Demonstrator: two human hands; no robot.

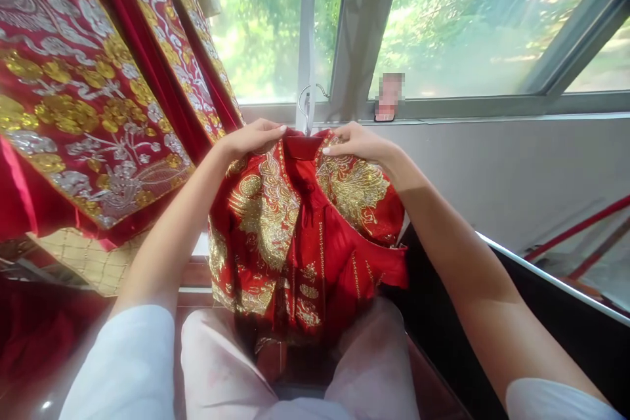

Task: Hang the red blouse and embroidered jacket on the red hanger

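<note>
The jacket is hiding all but the top of the hanger. Under its shoulders both thumbs are lying unseen, so the left hand and the right hand are not showing their grip. Its hem is vanishing between the knees. Above and right of the jacket, a blurred patch is masking something. Left of the jacket, the robes are running off the picture's edge.
</note>
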